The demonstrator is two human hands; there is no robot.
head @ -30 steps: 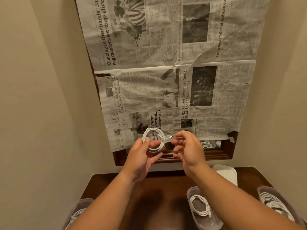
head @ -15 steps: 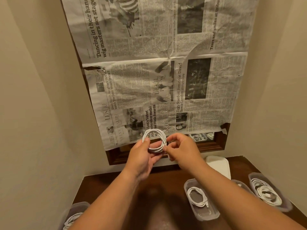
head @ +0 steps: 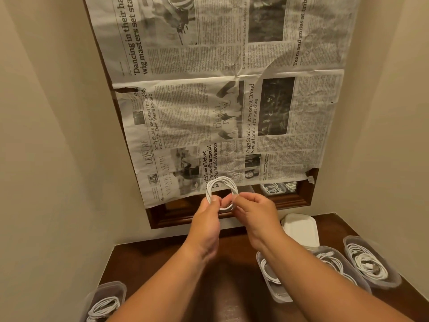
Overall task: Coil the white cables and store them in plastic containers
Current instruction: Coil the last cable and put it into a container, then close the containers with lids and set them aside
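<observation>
The widest free room I see is the bare middle of the table [head: 157, 263], although my two forearms cross above it. At the table's left front corner stands one container [head: 111, 286] with cable inside, near the left wall. Along the table's right side a row of three containers [head: 390, 281] stands close together, one partly under my right forearm. A stack of white lids [head: 300, 228] lies at the right back corner, so only narrow gaps are there. Behind the table the newspaper [head: 232, 112] and the wooden frame [head: 185, 218] close the way. Above the table's back edge my left hand [head: 206, 219] and right hand [head: 255, 212] hold the coiled cable [head: 221, 180] in open air.
</observation>
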